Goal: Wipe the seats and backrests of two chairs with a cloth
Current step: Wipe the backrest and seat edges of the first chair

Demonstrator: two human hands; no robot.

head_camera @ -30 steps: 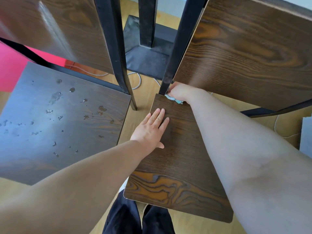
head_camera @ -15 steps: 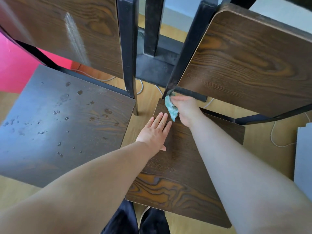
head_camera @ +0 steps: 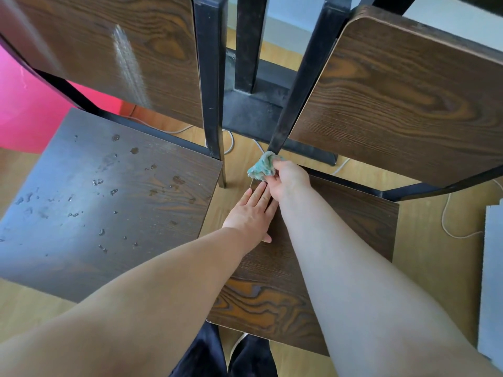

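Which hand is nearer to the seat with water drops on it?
Left. The left hand lies flat on the dry seat, just beside the edge of the wet seat; the right hand grips the cloth farther right.

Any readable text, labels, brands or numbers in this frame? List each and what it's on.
None: no words, labels, brand marks or numbers show anywhere.
The left chair seat, right chair seat, left backrest, right backrest, green cloth in the right hand and grey panel bear no print.
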